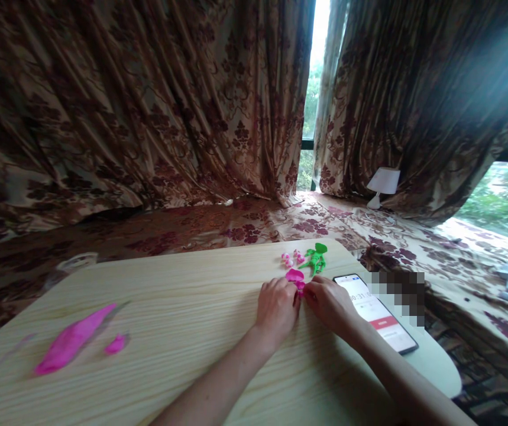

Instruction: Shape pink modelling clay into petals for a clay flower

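Note:
My left hand (pixel 277 305) and my right hand (pixel 327 302) meet over the right part of the table, fingers bent and pinched on a small bright pink petal-shaped piece (pixel 295 276). Its lower part is largely covered by the fingertips, and its material is unclear. Just beyond lie several small pink-and-white bits (pixel 288 259) and a green piece (pixel 318 259) with a leaf-like end and thin prongs. Far to the left rest a long flat pink piece (pixel 75 340), a small pink lump (pixel 116 344) and a thin pink strip (pixel 6 355).
A phone (pixel 380 319) showing a running timer lies beside my right forearm on the light wood table (pixel 169 296). Behind the table is a ledge with flowered cloth (pixel 245 222), bearing a small white lamp (pixel 384 181). Patterned curtains (pixel 191 106) hang around it.

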The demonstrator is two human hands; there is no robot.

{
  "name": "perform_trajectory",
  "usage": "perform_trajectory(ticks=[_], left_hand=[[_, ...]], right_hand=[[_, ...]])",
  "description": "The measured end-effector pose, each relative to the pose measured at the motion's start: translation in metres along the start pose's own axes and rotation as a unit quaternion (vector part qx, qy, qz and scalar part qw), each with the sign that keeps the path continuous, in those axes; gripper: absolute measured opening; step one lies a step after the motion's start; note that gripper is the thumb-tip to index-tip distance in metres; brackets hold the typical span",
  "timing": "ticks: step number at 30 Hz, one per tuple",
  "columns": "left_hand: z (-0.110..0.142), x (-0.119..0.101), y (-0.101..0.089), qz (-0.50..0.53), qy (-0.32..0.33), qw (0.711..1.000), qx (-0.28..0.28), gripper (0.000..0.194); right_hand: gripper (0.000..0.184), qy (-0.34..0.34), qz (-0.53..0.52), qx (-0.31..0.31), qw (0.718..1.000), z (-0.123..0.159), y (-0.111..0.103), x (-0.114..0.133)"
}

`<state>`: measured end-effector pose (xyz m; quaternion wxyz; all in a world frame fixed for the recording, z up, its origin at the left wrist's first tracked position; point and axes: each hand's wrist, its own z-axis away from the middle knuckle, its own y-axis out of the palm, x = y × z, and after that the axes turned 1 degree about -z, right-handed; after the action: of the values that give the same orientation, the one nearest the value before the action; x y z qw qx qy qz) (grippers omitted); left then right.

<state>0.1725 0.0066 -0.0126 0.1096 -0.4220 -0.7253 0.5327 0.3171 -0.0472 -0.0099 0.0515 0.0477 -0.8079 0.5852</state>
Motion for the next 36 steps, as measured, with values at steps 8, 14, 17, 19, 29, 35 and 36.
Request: perform_trajectory(ticks=[8,14,17,19,29,35,36], left_hand=[[0.002,0.004,0.0,0.007,0.004,1.0,-0.006,0.017],[0.002,0.004,0.003,0.009,0.005,1.0,-0.011,0.016],[0.002,0.003,0.002,0.01,0.005,1.0,-0.013,0.016],[0.002,0.003,0.002,0.01,0.005,1.0,-0.012,0.016],[0.001,0.001,-0.001,0.012,-0.007,1.0,-0.003,0.014],[0.001,0.001,-0.003,0.018,-0.021,1.0,0.002,0.017],[0.001,0.001,-0.003,0.018,-0.023,1.0,0.002,0.017]], right_hand=[[0.021,0.015,0.0,-0.001,1.0,0.001,0.001,0.002],[0.018,0.023,-0.01,0.003,1.0,0.005,-0.006,0.002],[0.022,0.001,-0.029,0.001,1.0,0.007,-0.01,0.005],[0.023,-0.012,-0.039,0.004,0.999,0.008,-0.011,0.007],[0.022,0.005,-0.04,0.006,0.999,0.008,-0.009,0.007],[0.021,0.024,-0.033,0.007,0.999,0.012,-0.009,0.002],[0.02,0.022,-0.033,0.007,0.999,0.013,-0.008,0.002]])
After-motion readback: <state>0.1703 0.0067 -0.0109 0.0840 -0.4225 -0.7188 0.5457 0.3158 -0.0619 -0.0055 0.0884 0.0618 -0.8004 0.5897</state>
